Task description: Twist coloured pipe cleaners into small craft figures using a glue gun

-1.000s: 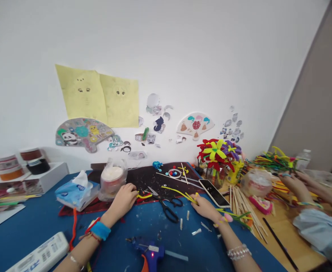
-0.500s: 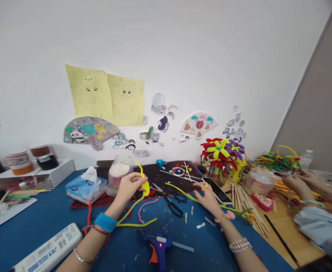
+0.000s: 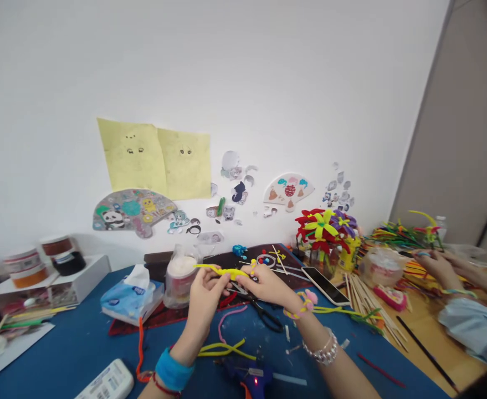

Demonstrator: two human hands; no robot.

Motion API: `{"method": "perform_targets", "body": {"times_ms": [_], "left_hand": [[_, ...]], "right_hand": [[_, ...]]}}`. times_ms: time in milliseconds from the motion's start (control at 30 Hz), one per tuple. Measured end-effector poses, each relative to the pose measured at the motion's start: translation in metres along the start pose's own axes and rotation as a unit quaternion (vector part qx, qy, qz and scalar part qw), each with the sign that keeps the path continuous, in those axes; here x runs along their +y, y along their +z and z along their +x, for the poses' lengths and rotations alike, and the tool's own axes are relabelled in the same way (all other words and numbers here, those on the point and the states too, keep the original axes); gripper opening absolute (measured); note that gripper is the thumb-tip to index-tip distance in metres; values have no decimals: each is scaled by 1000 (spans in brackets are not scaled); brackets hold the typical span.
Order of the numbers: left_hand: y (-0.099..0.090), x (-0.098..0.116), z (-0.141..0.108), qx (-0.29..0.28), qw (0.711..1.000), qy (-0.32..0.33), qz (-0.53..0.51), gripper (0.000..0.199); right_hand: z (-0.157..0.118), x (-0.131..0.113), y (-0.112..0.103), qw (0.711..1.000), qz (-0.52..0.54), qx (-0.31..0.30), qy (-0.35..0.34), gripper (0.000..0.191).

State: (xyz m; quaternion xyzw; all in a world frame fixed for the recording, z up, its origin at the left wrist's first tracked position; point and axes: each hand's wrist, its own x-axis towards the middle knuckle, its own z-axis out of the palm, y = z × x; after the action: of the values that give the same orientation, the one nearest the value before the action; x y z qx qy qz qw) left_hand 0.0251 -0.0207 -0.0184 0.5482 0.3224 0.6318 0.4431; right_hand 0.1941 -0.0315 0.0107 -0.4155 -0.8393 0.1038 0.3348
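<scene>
A yellow fuzzy stem piece (image 3: 231, 272) is held crosswise between both hands, above the dark scissors. Fingers of my left hand (image 3: 210, 291) pinch it on the left, where a thin end sticks out. My right hand (image 3: 268, 285) grips its right part, the hands nearly touching. Below them, crossed yellow stems (image 3: 226, 349) and a pink stem (image 3: 222, 321) rest on the blue table (image 3: 185, 332). The scissors (image 3: 266, 317) lie partly hidden under my right hand. A blue glue gun (image 3: 254, 379) with a red light sits at the front.
A tissue pack (image 3: 129, 299) and a lidded tub (image 3: 180, 282) stand left. To the right are a phone (image 3: 324, 285), wooden sticks (image 3: 362, 299) and a flower bouquet (image 3: 324, 227). Another person's hands (image 3: 436, 269) are at the far right.
My right hand has moved left from beside the phone and joined my left hand at the yellow piece. My left hand has moved right and slightly down. The view has tilted up.
</scene>
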Motion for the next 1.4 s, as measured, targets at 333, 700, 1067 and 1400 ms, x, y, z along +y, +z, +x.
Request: {"method": "perform_targets", "body": {"times_ms": [333, 700, 1067, 1400], "left_hand": [[-13, 36, -4, -145, 764, 329, 535, 16], [-9, 24, 3, -212, 749, 131, 613, 27], [4, 28, -12, -404, 867, -18, 289, 33], [15, 30, -23, -386, 901, -105, 168, 24]], "right_hand": [[-5, 4, -20, 993, -21, -120, 0, 41], [4, 13, -26, 981, -151, -106, -63, 40], [-2, 27, -53, 943, 168, -270, -94, 48], [1, 15, -47, 975, 156, -155, -41, 46]]}}
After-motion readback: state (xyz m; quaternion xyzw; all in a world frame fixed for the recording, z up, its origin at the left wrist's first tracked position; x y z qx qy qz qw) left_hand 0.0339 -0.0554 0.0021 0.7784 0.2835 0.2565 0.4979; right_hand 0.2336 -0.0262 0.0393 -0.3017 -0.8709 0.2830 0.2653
